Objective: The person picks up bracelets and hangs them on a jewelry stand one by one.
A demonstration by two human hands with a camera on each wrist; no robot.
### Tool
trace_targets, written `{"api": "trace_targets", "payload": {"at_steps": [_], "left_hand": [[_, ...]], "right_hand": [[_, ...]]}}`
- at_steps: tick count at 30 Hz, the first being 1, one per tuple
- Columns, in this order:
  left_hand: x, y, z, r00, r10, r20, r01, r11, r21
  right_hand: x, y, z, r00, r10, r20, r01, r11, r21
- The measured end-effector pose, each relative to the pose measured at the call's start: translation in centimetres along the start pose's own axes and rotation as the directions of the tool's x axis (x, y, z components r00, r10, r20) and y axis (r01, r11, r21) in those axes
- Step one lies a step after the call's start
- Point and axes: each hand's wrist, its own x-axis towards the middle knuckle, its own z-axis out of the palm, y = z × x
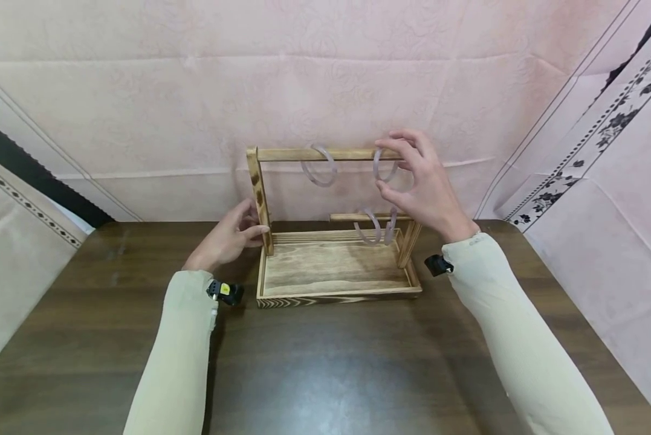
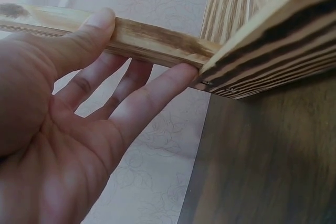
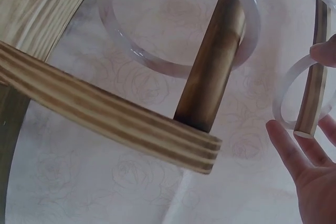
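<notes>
My left hand (image 1: 229, 232) grips the left upright post (image 1: 259, 199) of a wooden bangle rack, thumb on one face and fingers behind in the left wrist view. At the right end of the upper bar (image 1: 352, 154), my right hand (image 1: 423, 187) pinches a pale lilac bangle (image 1: 376, 164) between thumb and fingers. The right wrist view has this bangle (image 3: 281, 95) around the bar's free end. Farther left, a second bangle (image 1: 333, 171) hangs on the same bar. Two more bangles (image 1: 376, 228) hang from the shorter lower bar (image 1: 341, 217).
The rack's shallow tray base (image 1: 336, 298) stands on a dark wooden table (image 1: 325, 362). A short post (image 1: 408, 244) at the right carries the lower bar. Close behind hangs a pale patterned cloth (image 1: 222, 109), with more cloth at both sides.
</notes>
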Motion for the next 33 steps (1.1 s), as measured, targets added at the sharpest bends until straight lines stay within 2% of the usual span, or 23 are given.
{"api": "trace_targets", "payload": {"at_steps": [12, 20, 33], "left_hand": [[0.1, -0.4, 0.7, 1.000, 0.010, -0.002, -0.010, 1.000, -0.019], [-0.2, -0.9, 0.3, 1.000, 0.004, -0.002, -0.004, 1.000, -0.019], [0.0, -0.4, 0.1, 1.000, 0.001, -0.020, -0.002, 1.000, -0.025]], "right_hand": [[-0.2, 0.0, 0.5, 0.999, -0.025, 0.030, 0.026, 1.000, -0.004], [0.1, -0.4, 1.3, 0.998, -0.055, 0.044, 0.054, 0.998, 0.026], [0.7, -0.9, 2.1, 0.995, -0.088, 0.050, 0.086, 0.995, 0.048]]}}
